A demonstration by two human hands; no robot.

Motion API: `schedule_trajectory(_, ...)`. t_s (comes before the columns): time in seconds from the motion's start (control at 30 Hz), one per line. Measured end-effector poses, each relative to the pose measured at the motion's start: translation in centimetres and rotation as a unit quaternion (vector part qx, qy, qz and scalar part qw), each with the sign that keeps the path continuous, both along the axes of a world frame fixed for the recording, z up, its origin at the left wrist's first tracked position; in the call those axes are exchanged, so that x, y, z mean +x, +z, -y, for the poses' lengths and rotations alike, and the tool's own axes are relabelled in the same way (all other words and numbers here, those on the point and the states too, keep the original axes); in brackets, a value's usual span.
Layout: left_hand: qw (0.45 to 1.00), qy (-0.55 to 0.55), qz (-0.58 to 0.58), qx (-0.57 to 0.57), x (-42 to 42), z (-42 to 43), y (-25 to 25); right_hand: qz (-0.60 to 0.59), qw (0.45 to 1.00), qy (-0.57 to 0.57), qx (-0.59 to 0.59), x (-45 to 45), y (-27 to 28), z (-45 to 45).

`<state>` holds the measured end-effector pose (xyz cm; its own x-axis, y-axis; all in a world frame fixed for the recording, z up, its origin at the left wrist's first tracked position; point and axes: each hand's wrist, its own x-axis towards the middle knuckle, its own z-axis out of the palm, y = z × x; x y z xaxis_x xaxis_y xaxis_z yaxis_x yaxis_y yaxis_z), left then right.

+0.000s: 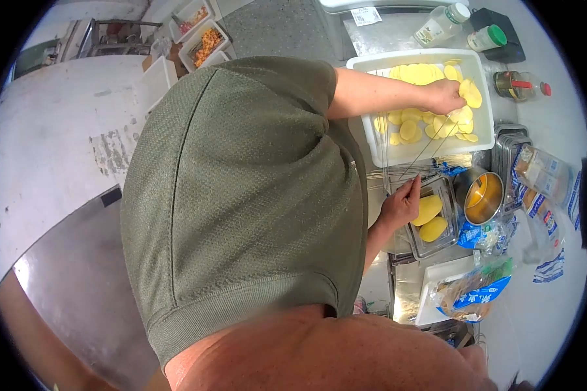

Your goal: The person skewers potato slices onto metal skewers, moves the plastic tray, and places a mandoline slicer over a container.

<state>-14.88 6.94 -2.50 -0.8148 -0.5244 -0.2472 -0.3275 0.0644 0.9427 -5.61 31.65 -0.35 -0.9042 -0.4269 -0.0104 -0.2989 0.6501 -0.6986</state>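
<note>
My left hand point(447, 96) reaches over a white plastic tub point(365, 140), its fingers closed on a yellow potato slice point(471, 94). Many thin potato slices point(414, 73) lie spread and stacked in that tub. Nearer me, my right hand point(401, 205) pinches long thin skewers point(430, 148), which slant up across the tub towards my left hand. Whether a skewer tip touches the held slice is hard to tell. Beneath my right hand, peeled whole potatoes point(430, 218) sit in a clear rectangular container point(451, 238).
A skewer bundle point(455, 161) lies beside the tub. Close by are a metal pot point(482, 195), stacked metal trays point(507, 146), plastic bags point(476, 293) and a white board point(430, 303). White jars point(440, 26) and a red-capped bottle point(520, 86) stand behind the tub.
</note>
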Motion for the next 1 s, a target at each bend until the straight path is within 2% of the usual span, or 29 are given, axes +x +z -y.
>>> schedule_trajectory(0.33, 1.000, -0.016, -0.008, -0.020, 0.2, -0.3, -0.3, 0.007, 1.000, -0.008, 0.019, 0.3, -0.8, -0.3)
schedule_trajectory(0.43, 0.999, -0.032, -0.018, -0.040, 0.2, -0.3, -0.4, -0.047, 0.999, -0.001, -0.005, 0.3, -1.4, -0.3)
schedule_trajectory(0.53, 0.998, -0.042, -0.023, -0.047, 0.0, -0.2, -0.8, -0.043, 0.999, -0.011, -0.020, 0.3, -1.5, -0.2)
schedule_trajectory(0.83, 0.998, -0.034, -0.020, -0.052, -0.1, -0.3, -0.7, -0.004, 0.996, -0.037, -0.077, 0.0, -2.6, -0.2)
schedule_trajectory(0.93, 0.997, -0.067, -0.020, -0.039, 0.4, -0.5, 0.2, 0.093, 0.990, -0.073, -0.079, -0.1, -1.4, 0.4)
schedule_trajectory(1.0, 0.999, -0.045, -0.013, -0.028, 0.6, -0.8, -0.1, 0.086, 0.990, -0.070, -0.085, -0.2, -1.1, 0.6)
